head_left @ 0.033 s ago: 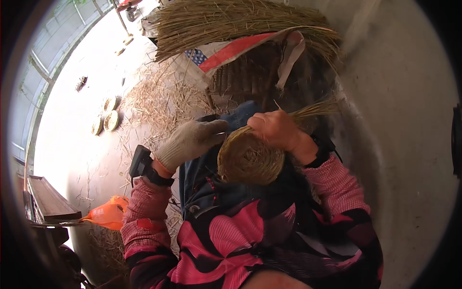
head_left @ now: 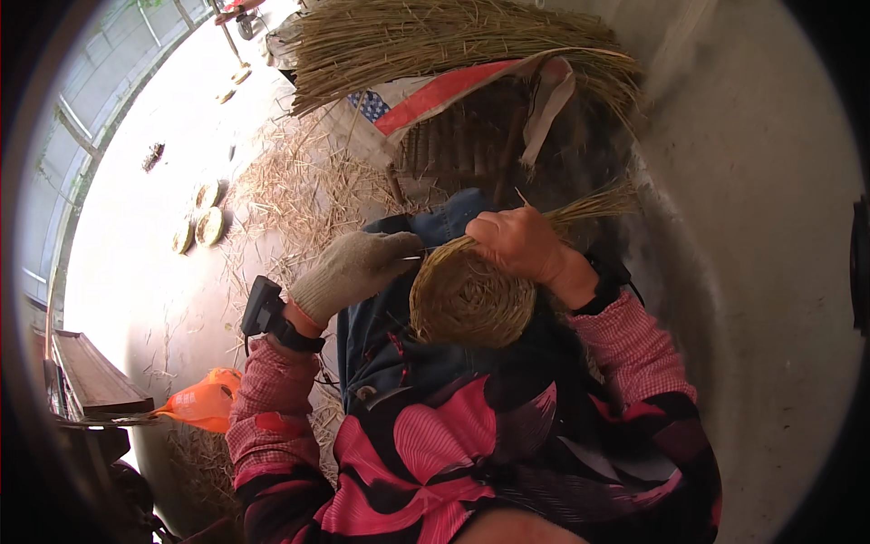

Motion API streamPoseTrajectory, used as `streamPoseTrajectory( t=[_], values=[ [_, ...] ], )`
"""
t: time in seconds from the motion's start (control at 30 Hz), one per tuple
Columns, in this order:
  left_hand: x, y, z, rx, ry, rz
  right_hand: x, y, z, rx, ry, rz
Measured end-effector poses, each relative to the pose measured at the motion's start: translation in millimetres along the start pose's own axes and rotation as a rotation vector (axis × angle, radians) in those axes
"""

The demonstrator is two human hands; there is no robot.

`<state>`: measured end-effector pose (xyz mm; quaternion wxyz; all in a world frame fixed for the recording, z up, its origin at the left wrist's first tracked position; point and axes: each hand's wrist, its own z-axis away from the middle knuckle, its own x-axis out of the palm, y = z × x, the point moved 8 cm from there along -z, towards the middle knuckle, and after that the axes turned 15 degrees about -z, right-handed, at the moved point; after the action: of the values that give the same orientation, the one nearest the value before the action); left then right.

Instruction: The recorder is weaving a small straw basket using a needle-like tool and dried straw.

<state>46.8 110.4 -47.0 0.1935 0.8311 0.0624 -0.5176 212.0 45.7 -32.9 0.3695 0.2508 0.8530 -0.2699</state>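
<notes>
A round coiled straw basket sits over my dark lap. My right hand, bare, grips the upper right of its rim together with a bundle of loose straw strands trailing rightward. Left of the rim, my left hand in a knitted glove has its fingers closed around something thin and pale, too small to make out, close to the basket edge.
Long straw lies on a bamboo seat with a striped sack. Straw litter and several woven discs lie on the floor. An orange bag and wooden board are at left; a wall at right.
My gloved left hand has shifted very slightly leftward and up, and more of the thin pale item shows by its fingers. My right hand and the basket look the same.
</notes>
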Motion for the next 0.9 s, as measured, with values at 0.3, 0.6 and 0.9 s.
streamPoseTrajectory(
  t=[0.3,0.6,0.9],
  values=[
    [-6.7,-71.7,54.2,-0.703,0.299,0.709,7.6,13.8,8.6,0.108,0.01,-0.064],
    [-1.1,-48.6,73.2,-0.828,0.633,1.626,8.4,16.5,19.8,0.172,-0.003,-0.079],
    [9.7,-74.6,83.3,-0.877,0.572,1.396,0.5,11.5,32.6,0.308,-0.017,0.062]
  ],
)
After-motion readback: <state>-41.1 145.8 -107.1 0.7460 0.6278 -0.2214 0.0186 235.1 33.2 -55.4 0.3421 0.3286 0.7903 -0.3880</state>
